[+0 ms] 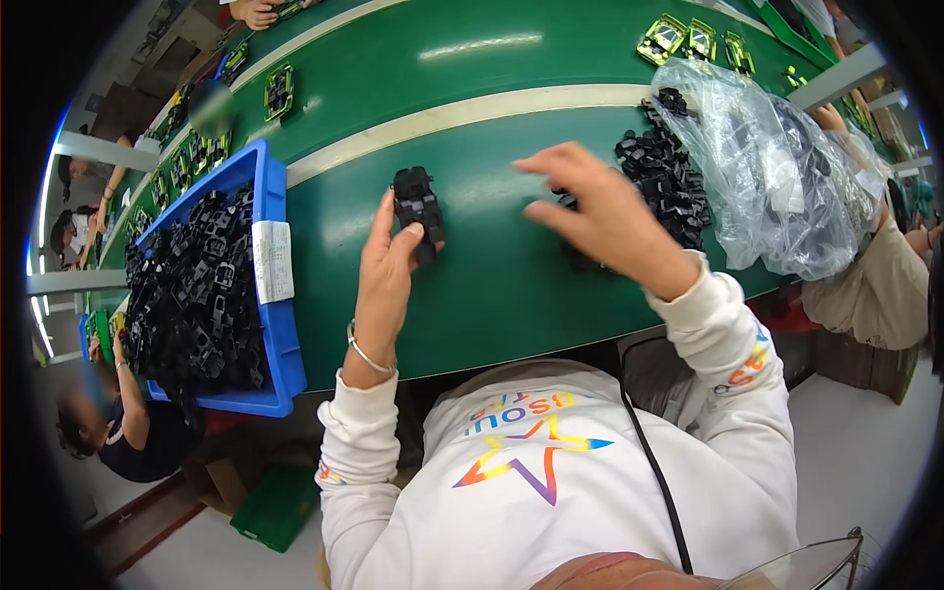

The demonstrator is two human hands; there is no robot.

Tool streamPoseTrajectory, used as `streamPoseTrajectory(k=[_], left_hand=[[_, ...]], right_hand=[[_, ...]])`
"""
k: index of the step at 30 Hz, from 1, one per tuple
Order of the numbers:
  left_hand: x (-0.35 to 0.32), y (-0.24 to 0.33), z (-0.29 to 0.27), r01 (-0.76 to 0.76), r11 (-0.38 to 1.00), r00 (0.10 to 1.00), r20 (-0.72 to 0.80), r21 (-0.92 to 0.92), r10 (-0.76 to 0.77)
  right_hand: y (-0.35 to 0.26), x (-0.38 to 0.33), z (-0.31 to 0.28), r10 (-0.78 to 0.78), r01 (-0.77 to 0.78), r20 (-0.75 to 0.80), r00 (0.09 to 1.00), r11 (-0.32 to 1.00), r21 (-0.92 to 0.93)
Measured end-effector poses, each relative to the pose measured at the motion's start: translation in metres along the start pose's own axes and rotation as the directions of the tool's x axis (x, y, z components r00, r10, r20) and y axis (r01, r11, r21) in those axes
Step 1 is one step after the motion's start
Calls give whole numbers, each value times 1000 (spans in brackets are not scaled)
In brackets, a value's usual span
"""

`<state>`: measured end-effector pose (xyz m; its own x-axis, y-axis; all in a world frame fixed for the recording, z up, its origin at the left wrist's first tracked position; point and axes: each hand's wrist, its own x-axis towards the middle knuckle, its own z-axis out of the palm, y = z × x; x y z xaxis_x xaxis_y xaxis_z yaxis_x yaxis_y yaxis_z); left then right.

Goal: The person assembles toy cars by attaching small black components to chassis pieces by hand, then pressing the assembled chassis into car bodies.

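Observation:
My left hand [385, 258] holds a black plastic part [417, 205] by its lower end, just over the green conveyor belt [472, 295]. My right hand [600, 211] hovers over the belt with fingers spread, holding nothing, beside a heap of small black plastic parts [669, 172]. A few of those parts lie partly hidden under the right hand. A silver bangle sits on my left wrist.
A blue bin [280, 334] full of black parts stands at my left. A crumpled clear plastic bag [777, 167] lies at the right. Yellow-green framed pieces [688, 39] ride the far belt. Other people sit at both sides.

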<state>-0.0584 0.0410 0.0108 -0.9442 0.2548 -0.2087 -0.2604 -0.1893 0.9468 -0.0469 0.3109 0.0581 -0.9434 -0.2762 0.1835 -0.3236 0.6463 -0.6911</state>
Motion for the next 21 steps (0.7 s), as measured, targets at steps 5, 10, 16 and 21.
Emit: streamPoseTrajectory(k=[5,10,16,21], left_hand=[[28,-27,-38,-328,640,901,27,695,433],[42,-54,-32,-289,278,709,10,916,705],[-48,58,-45,-207,692,901,-141,692,411],[-93,128,-154,-69,468,610,-334,881,719]], right_hand=[[19,-5,-16,-59,62,20,998,901,-428],[24,-4,-5,7,36,114,993,929,-368],[43,2,-11,-103,134,94,990,883,-451],[39,7,-11,-62,78,50,997,882,-465]])
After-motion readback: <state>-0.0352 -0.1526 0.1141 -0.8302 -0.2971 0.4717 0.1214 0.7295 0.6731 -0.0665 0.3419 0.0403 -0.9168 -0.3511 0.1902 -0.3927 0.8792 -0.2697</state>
